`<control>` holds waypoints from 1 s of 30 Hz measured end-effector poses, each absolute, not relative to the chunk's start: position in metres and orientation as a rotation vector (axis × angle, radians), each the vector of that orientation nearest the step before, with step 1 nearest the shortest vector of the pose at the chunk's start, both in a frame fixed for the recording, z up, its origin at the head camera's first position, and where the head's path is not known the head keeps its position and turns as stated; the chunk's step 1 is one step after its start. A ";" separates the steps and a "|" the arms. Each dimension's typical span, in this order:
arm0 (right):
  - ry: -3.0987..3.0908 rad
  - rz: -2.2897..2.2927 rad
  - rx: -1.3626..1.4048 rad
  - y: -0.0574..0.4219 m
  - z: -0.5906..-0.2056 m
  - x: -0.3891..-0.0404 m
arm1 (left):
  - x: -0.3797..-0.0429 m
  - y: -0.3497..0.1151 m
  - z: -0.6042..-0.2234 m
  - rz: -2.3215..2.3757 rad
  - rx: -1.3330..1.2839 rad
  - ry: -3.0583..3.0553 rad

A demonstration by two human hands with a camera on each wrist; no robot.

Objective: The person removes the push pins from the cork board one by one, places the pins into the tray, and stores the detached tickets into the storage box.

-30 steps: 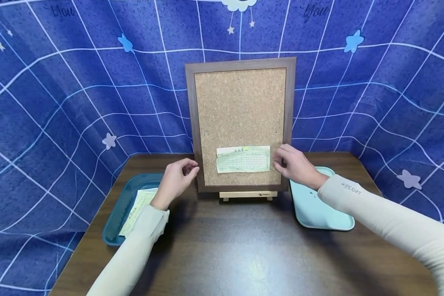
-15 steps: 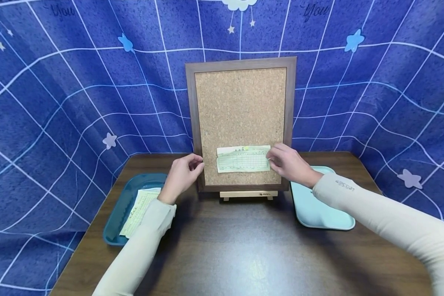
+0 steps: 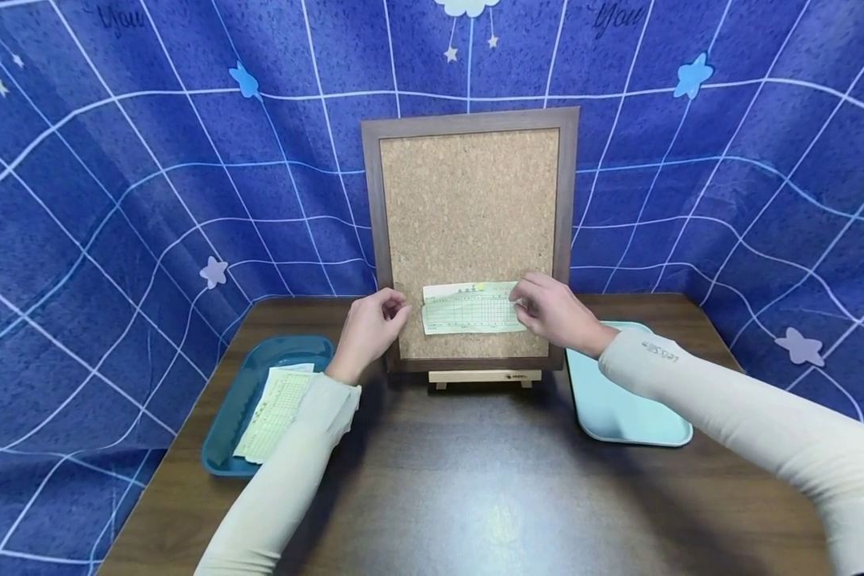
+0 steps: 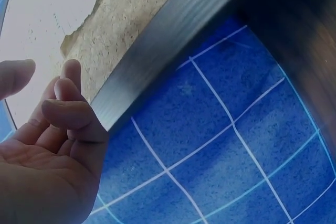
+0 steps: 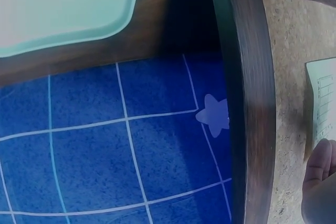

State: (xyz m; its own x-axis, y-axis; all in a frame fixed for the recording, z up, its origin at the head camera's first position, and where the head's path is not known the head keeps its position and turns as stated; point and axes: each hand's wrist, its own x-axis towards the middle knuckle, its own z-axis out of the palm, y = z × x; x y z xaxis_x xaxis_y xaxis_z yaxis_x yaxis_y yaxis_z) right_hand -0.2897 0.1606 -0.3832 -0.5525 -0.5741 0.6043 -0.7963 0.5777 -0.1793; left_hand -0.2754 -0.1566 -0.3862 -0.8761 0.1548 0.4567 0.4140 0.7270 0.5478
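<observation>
A framed cork board [image 3: 471, 208] stands on the table, leaning back on a light wooden easel [image 3: 486, 377]. Low on its cork lies a green-and-white printed form [image 3: 468, 310], a small yellow spot at its top edge. My left hand [image 3: 370, 328] is at the board's lower left, fingers loosely bent; the left wrist view shows its thumb [image 4: 16, 77] apart from the fingers, nothing between. The right hand [image 3: 558, 314] overlaps the form's right end with bent fingers; I see nothing held there. In the right wrist view just a fingertip [image 5: 319, 161] shows beside the form.
On the left, a dark teal tray [image 3: 219, 432] holds more printed slips [image 3: 277, 412]. A light blue tray [image 3: 626, 412] stands at the right, partly under the right sleeve. Blue grid-patterned cloth [image 3: 151, 240] hangs behind the brown table [image 3: 475, 472].
Both hands have moved inward: the left to the right across the board's frame, the right to the left over the form's right end. The form keeps its place.
</observation>
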 end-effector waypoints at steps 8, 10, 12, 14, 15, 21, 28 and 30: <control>-2.336 0.608 1.094 0.154 -0.380 -0.293 | -0.282 -0.147 -0.390 -0.916 -0.374 -2.595; -2.331 0.611 1.099 0.151 -0.380 -0.294 | -0.284 -0.144 -0.391 -0.893 -0.336 -2.611; -2.315 0.613 1.113 0.147 -0.379 -0.294 | -0.285 -0.142 -0.392 -0.867 -0.293 -2.628; -2.300 0.616 1.131 0.143 -0.378 -0.294 | -0.286 -0.140 -0.392 -0.847 -0.256 -2.638; -2.292 0.616 1.139 0.141 -0.377 -0.295 | -0.286 -0.139 -0.392 -0.840 -0.247 -2.641; -2.300 0.598 1.150 0.132 -0.373 -0.296 | -0.289 -0.132 -0.390 -0.846 -0.267 -2.637; -2.369 0.553 1.120 0.125 -0.367 -0.298 | -0.293 -0.125 -0.387 -0.829 -0.256 -2.636; -2.388 0.549 1.109 0.124 -0.366 -0.299 | -0.294 -0.124 -0.387 -0.819 -0.247 -2.635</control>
